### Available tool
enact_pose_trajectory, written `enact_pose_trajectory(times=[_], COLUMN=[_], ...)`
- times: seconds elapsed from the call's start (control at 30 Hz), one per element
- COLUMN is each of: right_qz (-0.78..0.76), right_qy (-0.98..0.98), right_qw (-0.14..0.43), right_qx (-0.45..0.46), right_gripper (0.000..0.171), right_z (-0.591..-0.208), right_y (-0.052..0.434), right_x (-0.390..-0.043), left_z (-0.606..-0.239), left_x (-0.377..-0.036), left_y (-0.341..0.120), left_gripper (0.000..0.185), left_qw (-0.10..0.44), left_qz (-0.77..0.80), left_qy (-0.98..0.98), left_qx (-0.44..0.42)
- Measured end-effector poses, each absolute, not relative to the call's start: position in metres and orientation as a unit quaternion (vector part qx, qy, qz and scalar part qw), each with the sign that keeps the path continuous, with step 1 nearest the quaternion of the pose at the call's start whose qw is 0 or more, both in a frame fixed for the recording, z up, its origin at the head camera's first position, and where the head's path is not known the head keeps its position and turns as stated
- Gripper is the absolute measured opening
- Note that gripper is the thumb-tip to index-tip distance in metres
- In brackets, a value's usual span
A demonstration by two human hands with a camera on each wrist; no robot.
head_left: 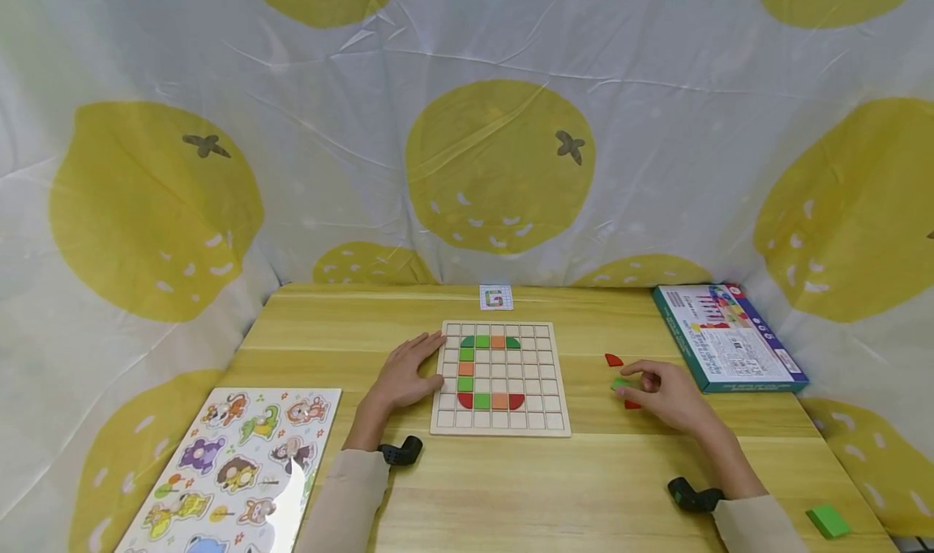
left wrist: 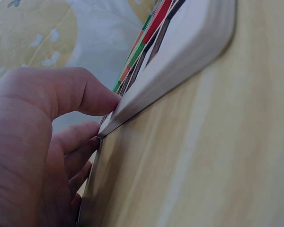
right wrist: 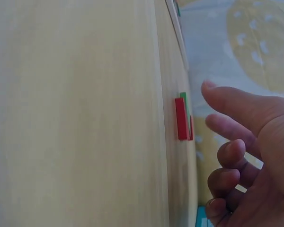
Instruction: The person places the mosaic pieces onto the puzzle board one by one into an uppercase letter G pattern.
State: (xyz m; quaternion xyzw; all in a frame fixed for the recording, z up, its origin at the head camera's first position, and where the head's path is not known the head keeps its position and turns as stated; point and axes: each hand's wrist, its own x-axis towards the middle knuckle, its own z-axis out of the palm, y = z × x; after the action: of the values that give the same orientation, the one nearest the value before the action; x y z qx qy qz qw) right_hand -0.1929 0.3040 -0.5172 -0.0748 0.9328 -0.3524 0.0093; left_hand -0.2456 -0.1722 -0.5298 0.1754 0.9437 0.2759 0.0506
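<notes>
- On the light wooden table [head_left: 511, 488], square wooden grid board [head_left: 500, 378] sits centre; coloured tiles in it form a C-like shape, green, orange and red.
- Left hand [head_left: 407, 374] flat against board's left edge, fingers straight, gripping nothing; left wrist view shows fingertips [left wrist: 102, 101] touching the board rim [left wrist: 180, 61].
- Right hand [head_left: 667, 394] over the loose pieces right of the board, fingers loosely curled; contact with the small green tile [head_left: 621, 383] can't be confirmed from head view, and right wrist view shows fingers apart from the red tile [right wrist: 181, 118], so probably holding nothing.
- Loose pieces: red curved tile [head_left: 614, 361] just beyond the hand, another red bit [head_left: 631, 405] partly hidden under it.
- Best approach, as a judgement: pinch one tile by its side edges, thumb and forefinger, lift clear before moving.
- Keep left hand pressing the edge so board doesn't slide.
- Check against the small pattern card [head_left: 496, 297] behind the board before choosing colour.
- Lower tile square to the cell, no dragging across placed tiles.
</notes>
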Motion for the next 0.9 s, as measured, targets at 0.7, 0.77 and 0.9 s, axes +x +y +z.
enact_pose_trajectory(times=[0.7,0.77,0.9], right_qz=[-0.342,-0.342,-0.342], right_qy=[0.937,0.936,0.937], right_qw=[0.031,0.034,0.034], right_qx=[-0.072,-0.071,-0.069], right_gripper=[0.029,0.03,0.027], right_z=[-0.5203,-0.5196,-0.5182], right_y=[0.3098,0.3086,0.3061], right_x=[-0.1906,-0.1907,-0.1928], left_z=[-0.5293,-0.5293,-0.5289], left_x=[-0.2448,-0.2447,-0.2446], left_y=[-0.1708,-0.1708,-0.1713], left_gripper=[0.078,0.078,0.078], left_qw=[0.052,0.052,0.051], left_qz=[0.28,0.279,0.279], left_qy=[0.942,0.943,0.943], left_qx=[0.176,0.176,0.172])
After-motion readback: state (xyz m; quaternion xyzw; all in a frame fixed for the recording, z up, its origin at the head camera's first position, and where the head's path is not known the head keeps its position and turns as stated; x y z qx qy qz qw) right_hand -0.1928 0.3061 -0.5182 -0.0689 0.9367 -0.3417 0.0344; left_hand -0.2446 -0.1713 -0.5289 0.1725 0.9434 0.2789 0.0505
